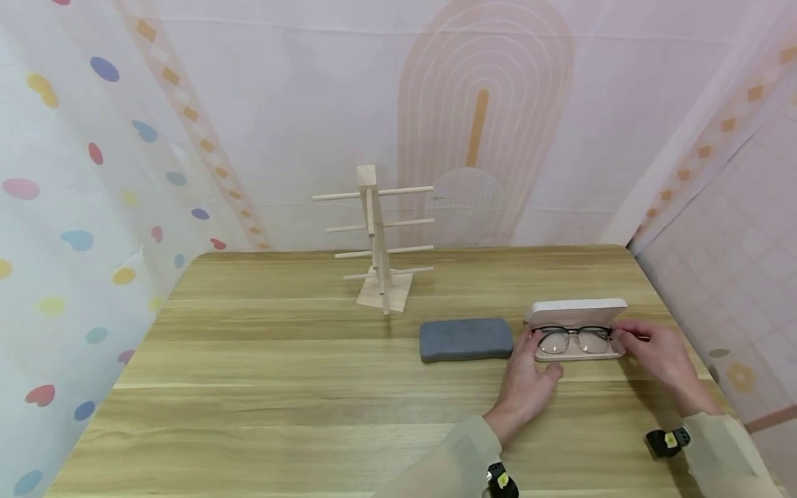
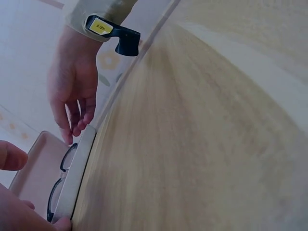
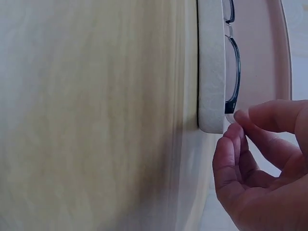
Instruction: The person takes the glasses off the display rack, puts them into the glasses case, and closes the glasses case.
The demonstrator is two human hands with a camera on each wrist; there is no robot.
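Note:
A pair of dark-rimmed glasses (image 1: 574, 339) lies in an open white glasses case (image 1: 588, 358), its lid raised at the back. In the head view my left hand (image 1: 524, 384) is at the left end of this case, fingertips by the glasses' left corner, thumb spread away. At the other end, my right hand (image 1: 663, 356) pinches near the right corner of the frame, thumb and fingertips close together. The right wrist view shows the fingertips of the right hand (image 3: 262, 163) at the glasses' end (image 3: 232, 103). Folded temples are mostly hidden.
A closed grey-blue glasses case (image 1: 465, 339) lies just left of the white one. Behind it a wooden rack (image 1: 376, 235) with several thin pegs stands upright on the wood-grain table (image 1: 268, 401). Patterned curtains (image 1: 299, 124) hang behind the table.

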